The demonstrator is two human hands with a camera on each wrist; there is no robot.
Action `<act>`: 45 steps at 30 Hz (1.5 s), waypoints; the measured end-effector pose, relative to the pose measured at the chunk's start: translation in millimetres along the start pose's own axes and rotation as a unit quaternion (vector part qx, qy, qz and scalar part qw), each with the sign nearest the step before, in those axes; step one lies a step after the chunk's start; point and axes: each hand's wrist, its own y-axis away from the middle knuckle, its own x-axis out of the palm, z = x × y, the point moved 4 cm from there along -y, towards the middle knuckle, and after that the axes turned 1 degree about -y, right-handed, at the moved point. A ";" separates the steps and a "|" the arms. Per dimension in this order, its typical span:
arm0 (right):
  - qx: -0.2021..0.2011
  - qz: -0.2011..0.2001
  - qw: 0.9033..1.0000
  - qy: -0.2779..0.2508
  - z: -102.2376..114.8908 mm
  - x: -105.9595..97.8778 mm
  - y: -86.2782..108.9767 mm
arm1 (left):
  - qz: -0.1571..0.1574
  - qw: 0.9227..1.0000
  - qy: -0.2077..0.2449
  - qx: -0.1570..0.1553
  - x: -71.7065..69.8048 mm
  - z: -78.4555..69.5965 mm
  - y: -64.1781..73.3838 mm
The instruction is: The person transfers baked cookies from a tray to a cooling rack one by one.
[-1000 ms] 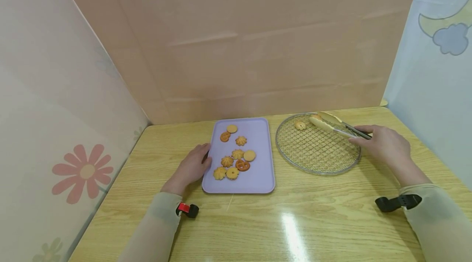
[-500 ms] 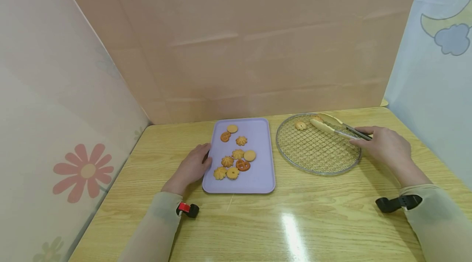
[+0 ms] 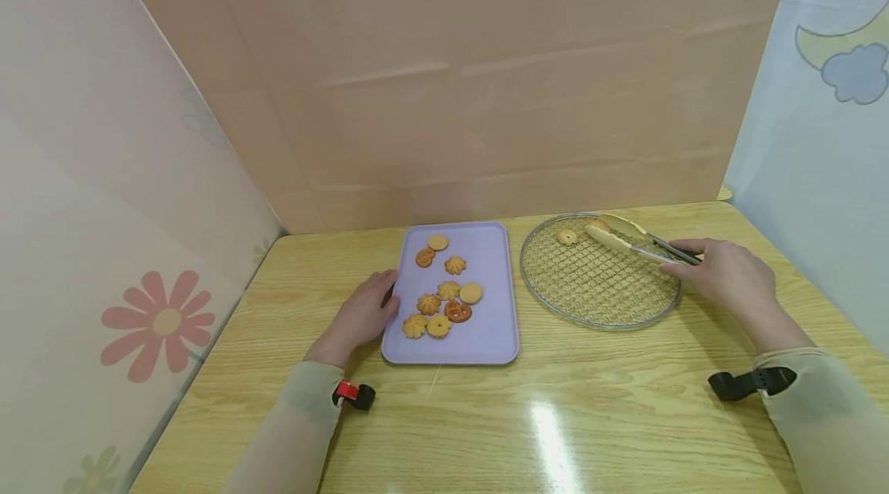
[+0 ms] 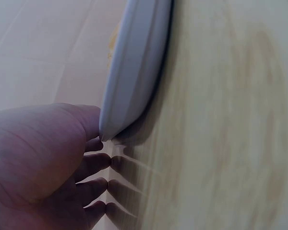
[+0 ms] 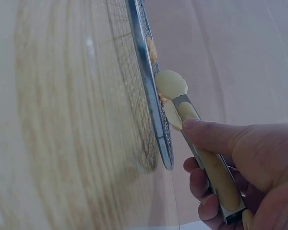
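Observation:
My right hand [image 3: 735, 275] holds kitchen tongs [image 5: 216, 177] with cream-coloured tips, thumb on one arm and fingers along the other. In the head view the tongs' tips are spread on either side of a cookie [image 3: 599, 224], partly hidden, at the back of the round wire rack [image 3: 590, 278]. Another cookie [image 3: 566, 237], with a hole in it, lies on the rack just left of them. My left hand [image 3: 357, 316] rests at the left edge of the purple tray [image 3: 493, 340]. Its thumb touches the rim, and its other fingertips meet the tabletop in the left wrist view.
On the tray lie several cookies, among them a pretzel [image 3: 458, 312], a round plain cookie [image 3: 470, 292] and a flower-shaped cookie [image 3: 454, 265]. A brown backdrop [image 3: 444, 93] rises behind the wooden table [image 3: 486, 424], with patterned walls at both sides.
Hardly anything differs. The tongs' tips sit around the cookie on the rack with only a slight shift, and both hands keep their places.

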 end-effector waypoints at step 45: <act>-0.044 -0.016 0.999 -0.014 49.8 -10.4 -5.9 | 0.012 1.000 0.003 -0.005 -1.4 -1.0 -0.5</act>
